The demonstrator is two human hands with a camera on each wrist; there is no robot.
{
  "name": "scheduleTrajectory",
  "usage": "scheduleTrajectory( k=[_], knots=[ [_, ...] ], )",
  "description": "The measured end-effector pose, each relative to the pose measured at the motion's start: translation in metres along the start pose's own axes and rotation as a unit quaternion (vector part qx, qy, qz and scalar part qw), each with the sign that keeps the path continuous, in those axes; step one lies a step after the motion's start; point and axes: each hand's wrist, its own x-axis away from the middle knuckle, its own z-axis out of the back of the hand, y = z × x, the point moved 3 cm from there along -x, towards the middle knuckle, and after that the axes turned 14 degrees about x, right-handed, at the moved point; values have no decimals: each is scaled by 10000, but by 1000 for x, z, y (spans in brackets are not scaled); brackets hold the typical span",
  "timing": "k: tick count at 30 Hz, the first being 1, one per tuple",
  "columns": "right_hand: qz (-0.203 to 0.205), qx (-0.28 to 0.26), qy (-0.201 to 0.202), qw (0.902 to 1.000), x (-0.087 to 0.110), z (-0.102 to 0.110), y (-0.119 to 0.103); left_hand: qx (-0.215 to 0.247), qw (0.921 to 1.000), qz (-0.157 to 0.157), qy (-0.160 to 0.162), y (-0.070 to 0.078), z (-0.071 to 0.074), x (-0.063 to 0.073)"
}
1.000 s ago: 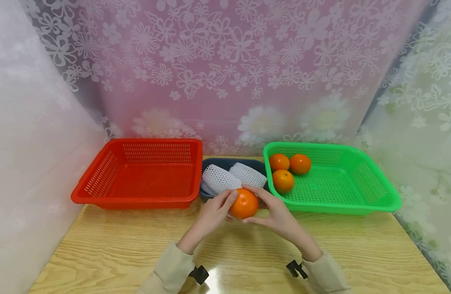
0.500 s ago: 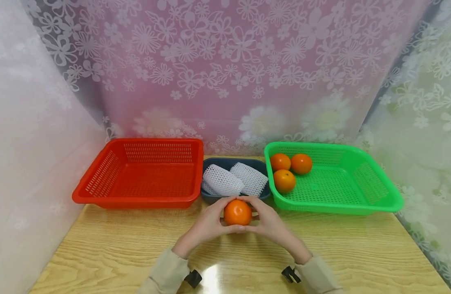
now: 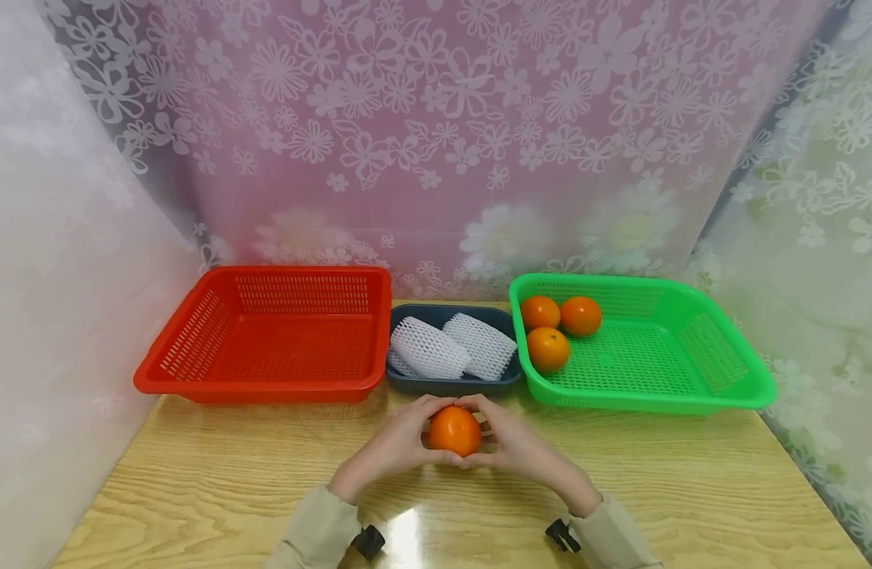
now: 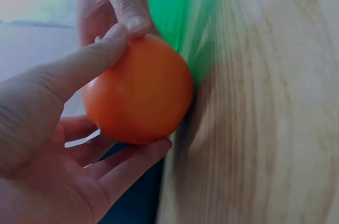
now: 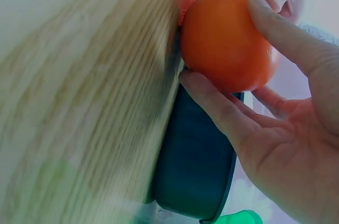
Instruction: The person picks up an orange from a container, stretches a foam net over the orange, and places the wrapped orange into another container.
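Note:
Both hands hold one orange [image 3: 455, 431] between them, low over the wooden table in front of the dark blue bin. My left hand [image 3: 396, 444] curls round its left side, and my right hand [image 3: 513, 444] round its right. In the head view the thumbs meet on the near side and the index fingers at the far side. The left wrist view has the orange [image 4: 143, 91] between the left thumb and fingers. From the right wrist, the orange [image 5: 228, 41] sits between the right thumb and fingertips, its lower side close over the wood.
Behind the hands stands the dark blue bin [image 3: 453, 387] with white foam net sleeves [image 3: 429, 348] in it. A red basket [image 3: 265, 391] is at the left. The green basket [image 3: 642, 401] at the right holds several oranges [image 3: 547, 350]. The wooden table [image 3: 216, 482] extends in front.
The hands have brought the orange down toward the near side, away from the bin and slightly left. Their fingers have come round it, with thumbs together. Baskets and foam sleeves stay put.

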Motion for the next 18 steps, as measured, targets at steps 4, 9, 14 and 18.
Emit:
scheduleTrajectory(
  k=[4, 9, 14, 18],
  knots=[
    [65, -104, -127, 9998, 3, 0, -1, 29, 9999, 47, -145, 0, 2, 3],
    [301, 57, -269, 9992, 5, 14, -1, 41, 9995, 90, -286, 0, 3, 4],
    [308, 322, 216, 9988, -2, 46, -7, -60, 9990, 23, -435, 1, 1, 4],
    [118, 716, 1099, 9913, -19, 61, -13, -187, 9985, -109, -508, 2, 0, 4]
  ],
)
